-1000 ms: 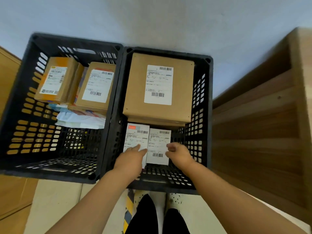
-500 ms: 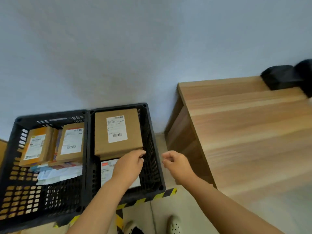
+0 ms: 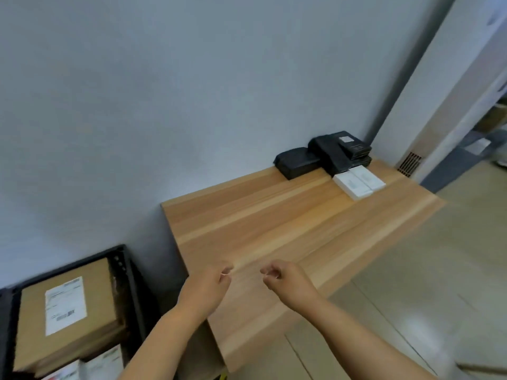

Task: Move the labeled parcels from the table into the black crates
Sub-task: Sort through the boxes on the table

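Note:
A black crate (image 3: pixel 134 292) stands on the floor at the lower left. It holds a brown cardboard parcel (image 3: pixel 93 294) with a white label and smaller white-labelled parcels (image 3: pixel 104 363) below it. At the far end of the wooden table (image 3: pixel 274 229) lie black bagged parcels (image 3: pixel 299 161), a black stack with a small label (image 3: pixel 343 146) and two white boxes (image 3: pixel 359 182). My left hand (image 3: pixel 211 283) and my right hand (image 3: pixel 285 278) hover over the table's near end, fingers loosely curled, holding nothing.
A grey wall runs behind the table and crate. Beige floor tiles lie to the right of the table. A doorway and a floor vent (image 3: pixel 410 163) are at the far right.
Both hands left the parcels in the crate and moved up and right over the table. The view swung from the crates to the table.

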A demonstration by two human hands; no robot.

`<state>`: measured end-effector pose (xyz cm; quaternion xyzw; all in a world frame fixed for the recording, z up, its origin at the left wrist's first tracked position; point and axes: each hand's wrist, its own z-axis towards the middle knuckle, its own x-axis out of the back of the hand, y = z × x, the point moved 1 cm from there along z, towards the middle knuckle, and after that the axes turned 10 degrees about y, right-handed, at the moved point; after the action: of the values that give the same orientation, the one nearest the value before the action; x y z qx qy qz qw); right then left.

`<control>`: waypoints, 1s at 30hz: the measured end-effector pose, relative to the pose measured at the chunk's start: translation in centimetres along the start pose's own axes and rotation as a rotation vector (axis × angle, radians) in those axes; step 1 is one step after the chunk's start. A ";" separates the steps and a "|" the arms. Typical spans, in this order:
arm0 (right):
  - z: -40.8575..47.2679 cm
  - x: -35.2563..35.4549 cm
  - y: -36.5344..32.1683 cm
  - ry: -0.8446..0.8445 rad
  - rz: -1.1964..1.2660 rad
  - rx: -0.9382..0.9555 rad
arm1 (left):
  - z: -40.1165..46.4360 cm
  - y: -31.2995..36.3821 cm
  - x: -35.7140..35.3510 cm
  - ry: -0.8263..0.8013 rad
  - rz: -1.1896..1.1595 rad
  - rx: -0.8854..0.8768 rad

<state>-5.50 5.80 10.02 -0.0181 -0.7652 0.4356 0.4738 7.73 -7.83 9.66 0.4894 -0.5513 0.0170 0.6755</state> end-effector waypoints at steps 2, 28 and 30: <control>0.4 4.6 3.7 0.041 -0.013 -0.011 | 0.8 4.6 -3.5 -0.029 -0.020 -0.043; 20.4 31.9 28.2 0.173 -0.042 -0.192 | 22.8 32.1 -26.5 -0.174 0.020 -0.178; 23.4 33.6 29.2 0.173 -0.068 -0.199 | 25.6 33.4 -27.2 -0.167 -0.002 -0.162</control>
<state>-52.56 23.52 9.83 -0.0766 -0.7610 0.3381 0.5484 -40.38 6.20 8.20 0.4335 -0.6047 -0.0689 0.6646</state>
